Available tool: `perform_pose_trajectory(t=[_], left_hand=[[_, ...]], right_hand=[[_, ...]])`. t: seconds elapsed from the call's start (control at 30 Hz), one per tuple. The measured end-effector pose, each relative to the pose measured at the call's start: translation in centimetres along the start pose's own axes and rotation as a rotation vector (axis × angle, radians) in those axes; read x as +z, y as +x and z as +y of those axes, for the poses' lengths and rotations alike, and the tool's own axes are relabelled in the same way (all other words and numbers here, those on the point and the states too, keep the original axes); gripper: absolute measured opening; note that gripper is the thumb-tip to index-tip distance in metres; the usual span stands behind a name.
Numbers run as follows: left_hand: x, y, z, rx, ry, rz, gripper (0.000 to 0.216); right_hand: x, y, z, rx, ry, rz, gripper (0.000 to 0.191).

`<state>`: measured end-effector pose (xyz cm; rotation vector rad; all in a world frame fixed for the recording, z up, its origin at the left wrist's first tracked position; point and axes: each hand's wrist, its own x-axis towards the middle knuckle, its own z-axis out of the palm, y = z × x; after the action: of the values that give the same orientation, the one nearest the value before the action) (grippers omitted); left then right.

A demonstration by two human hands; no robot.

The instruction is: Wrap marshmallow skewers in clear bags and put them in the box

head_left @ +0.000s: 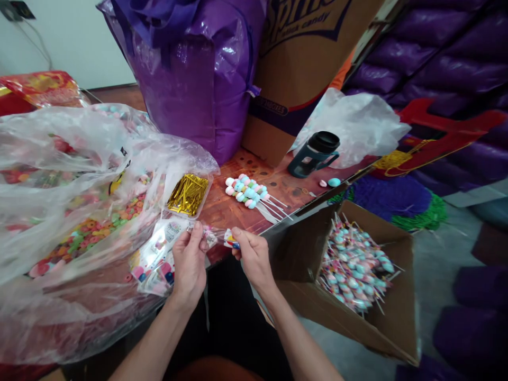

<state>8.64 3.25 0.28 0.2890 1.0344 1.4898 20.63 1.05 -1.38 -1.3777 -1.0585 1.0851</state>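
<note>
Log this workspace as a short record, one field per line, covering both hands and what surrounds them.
Left hand: pinching one end of a small clear printed plastic bag
Right hand: pinching its other end
Nearest left hand: flat pile of colourfully printed bags
Beyond hands: gold metallic strips in a clear plastic tray; pastel, bead-like candy sticks with white stems
Right of table: open brown cardboard box holding many pastel sticks
Back: shiny purple bag

Left hand (191, 259) and right hand (253, 255) pinched printed plastic wrapper (210, 236); gold twist ties (187, 194), candy skewers (246, 191) lay nearby.
</note>
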Motion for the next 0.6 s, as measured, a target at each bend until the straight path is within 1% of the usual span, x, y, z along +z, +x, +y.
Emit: perform_pose_trajectory(t=[0.1,0.17,0.2,0.27,0.33,0.4,0.47,0.5,0.53,0.6], left_hand=[[0.5,0.3,-0.4,0.06,0.0,0.057,0.047],[0.5,0.6,-0.3,0.066,-0.01,0.096,0.049],[0.4,0.8,-0.2,0.055,-0.02,0.111,0.05],[0.2,1.2,0.2,0.009,-0.046,0.133,0.05],[0.0,1.5,0.5,-0.046,-0.078,0.149,0.048],[0.0,1.6,0.6,-0.108,-0.101,0.153,0.042],[-0.1,1.6,0.7,-0.156,-0.111,0.154,0.035],[-0.1,1.6,0.7,-0.172,-0.113,0.156,0.032],[-0.1,1.6,0.7,-0.18,-0.115,0.157,0.029],[-0.3,1.7,0.7,-0.178,-0.127,0.159,0.025]], right_hand=[[-0.3,1.4,-0.2,-0.048,-0.014,0.129,0.051],[-1.3,3.0,-0.4,-0.141,-0.132,0.262,0.05],[-2.0,3.9,-0.5,-0.207,-0.249,0.326,0.047],[-3.7,6.0,-0.4,-0.343,-0.569,0.416,0.035],[-5.3,7.9,0.0,-0.428,-0.893,0.426,0.02],[-6.4,9.2,0.7,-0.444,-1.088,0.386,0.015],[-6.9,9.7,1.4,-0.44,-1.132,0.334,0.014],[-6.9,9.6,1.6,-0.441,-1.101,0.321,0.017],[-6.9,9.2,1.7,-0.445,-1.033,0.313,0.019],[-6.7,7.7,1.6,-0.454,-0.809,0.315,0.021]])
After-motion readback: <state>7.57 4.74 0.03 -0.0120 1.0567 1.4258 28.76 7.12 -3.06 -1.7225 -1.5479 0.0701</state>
